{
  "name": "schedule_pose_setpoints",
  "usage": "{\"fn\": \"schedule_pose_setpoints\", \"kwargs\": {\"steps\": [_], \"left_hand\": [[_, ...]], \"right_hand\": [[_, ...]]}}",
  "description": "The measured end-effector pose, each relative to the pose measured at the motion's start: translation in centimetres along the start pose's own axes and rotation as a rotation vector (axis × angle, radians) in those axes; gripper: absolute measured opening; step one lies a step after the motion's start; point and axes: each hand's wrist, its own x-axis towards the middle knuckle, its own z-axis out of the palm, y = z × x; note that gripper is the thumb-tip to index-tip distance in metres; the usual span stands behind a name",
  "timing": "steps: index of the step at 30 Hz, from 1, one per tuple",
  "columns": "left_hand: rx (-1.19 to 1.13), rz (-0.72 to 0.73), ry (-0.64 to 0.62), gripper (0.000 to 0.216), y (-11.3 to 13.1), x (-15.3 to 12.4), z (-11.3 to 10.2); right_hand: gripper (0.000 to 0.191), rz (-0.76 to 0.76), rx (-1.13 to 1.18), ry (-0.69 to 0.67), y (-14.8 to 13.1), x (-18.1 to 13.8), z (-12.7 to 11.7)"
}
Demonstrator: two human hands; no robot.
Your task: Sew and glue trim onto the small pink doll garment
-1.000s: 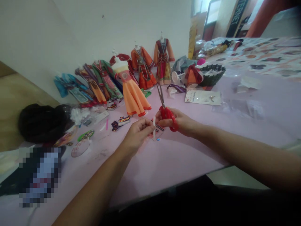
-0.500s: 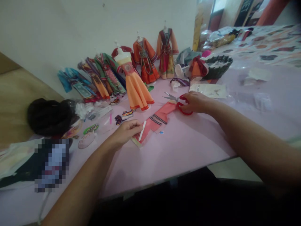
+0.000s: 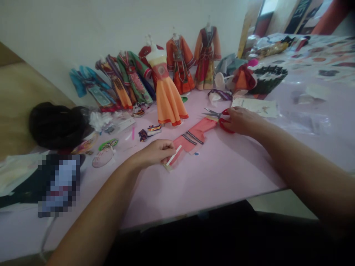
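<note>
Head view: left hand (image 3: 154, 152) has thumb and fingertips pinched together on a white strip (image 3: 175, 154) at the near end of the pink cloth piece (image 3: 194, 136), which lies flat on the surface (image 3: 222, 177). Right hand (image 3: 241, 120) is curled over the red handles of the scissors (image 3: 215, 113), whose blades are slightly apart and rest at the cloth's far end. Judgement: the cloth looks thin, limp and very light, likely to slide or fold, so best pressed flat near an edge; the strip looks easily bent, best pinched at one end.
</note>
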Motion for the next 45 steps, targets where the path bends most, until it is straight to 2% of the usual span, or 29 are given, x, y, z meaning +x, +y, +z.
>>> {"fn": "schedule_pose_setpoints", "kwargs": {"steps": [3,8,13,21,26,31,40,42,45], "left_hand": [[-0.016,-0.014,0.002,0.018,-0.3,0.2,0.1],[-0.066,0.013,0.025,0.018,-0.8,-0.1,0.3],[-0.053,0.016,0.042,0.017,-0.8,-0.6,0.7],[-0.038,0.002,0.095,0.017,-0.6,-0.7,1.0],[-0.060,0.015,0.103,0.017,-1.1,-0.5,1.0],[-0.065,-0.014,0.106,0.017,-1.6,-0.3,1.1],[-0.029,-0.058,0.111,0.021,-1.4,-0.3,1.1],[-0.020,-0.069,0.111,0.020,-1.3,-0.2,1.1],[-0.018,-0.091,0.113,0.019,-1.2,-0.2,1.2]], "right_hand": [[0.050,0.011,0.001,-0.039,0.1,0.1,-0.4],[0.039,0.007,0.020,-0.153,-0.2,0.2,-2.0],[0.038,0.021,0.016,-0.118,-0.5,-0.5,-2.3],[0.048,0.005,0.082,-0.176,-1.0,-0.8,-2.4],[0.043,-0.060,-0.084,-0.130,-0.7,-0.4,-1.9],[0.042,0.001,-0.205,-0.139,-0.8,0.0,-1.6],[0.038,0.139,-0.116,0.012,-0.9,-0.8,-2.0],[0.037,0.134,-0.072,0.081,-0.9,-0.9,-2.0],[0.032,0.046,0.057,0.260,-1.3,-1.3,-2.1]]}}
